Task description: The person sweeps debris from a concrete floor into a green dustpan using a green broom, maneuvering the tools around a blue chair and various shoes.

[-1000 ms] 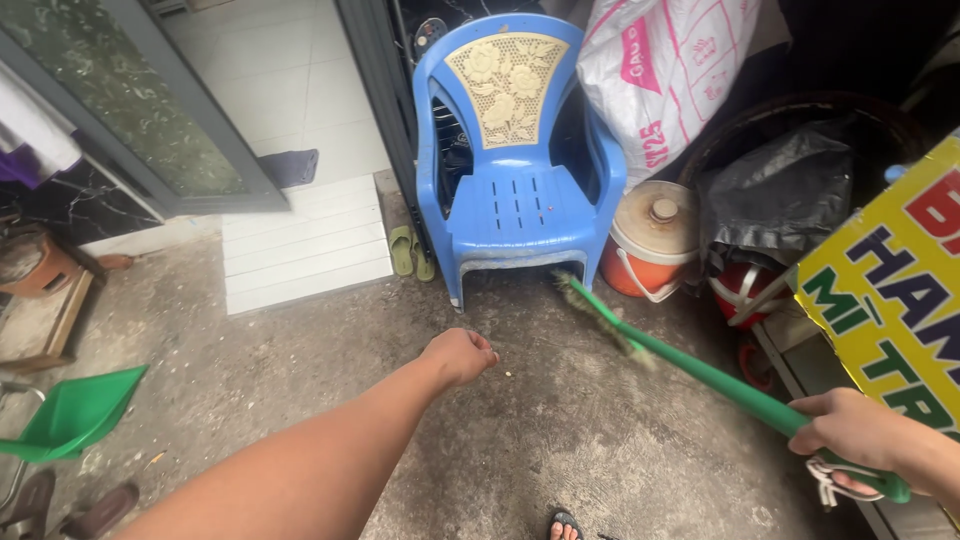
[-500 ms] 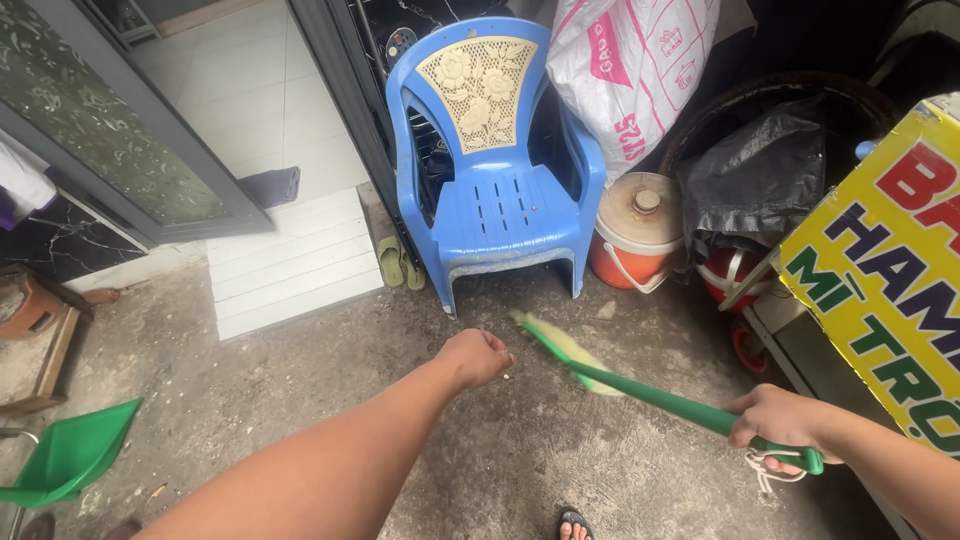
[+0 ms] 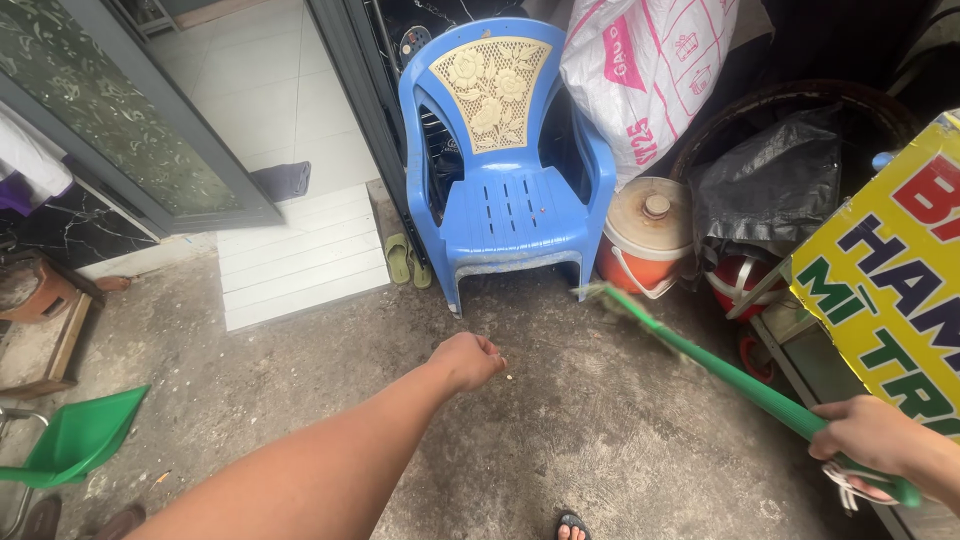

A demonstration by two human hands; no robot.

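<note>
Green, the broom (image 3: 720, 360) runs from your right hand (image 3: 870, 435), whose fingers are wrapped tight round the handle at the lower right, up and leftward to bristles that sit low over the concrete floor (image 3: 560, 440) just by the front right leg of the blue chair (image 3: 510, 170). Your left hand (image 3: 468, 360) hangs empty, fingers loosely curled, over the floor left of the bristles and well apart from the handle, so the right is the nearer. Since half a second ago the bristles have swung from mid-floor up toward the chair, and your left arm has barely shifted.
</note>
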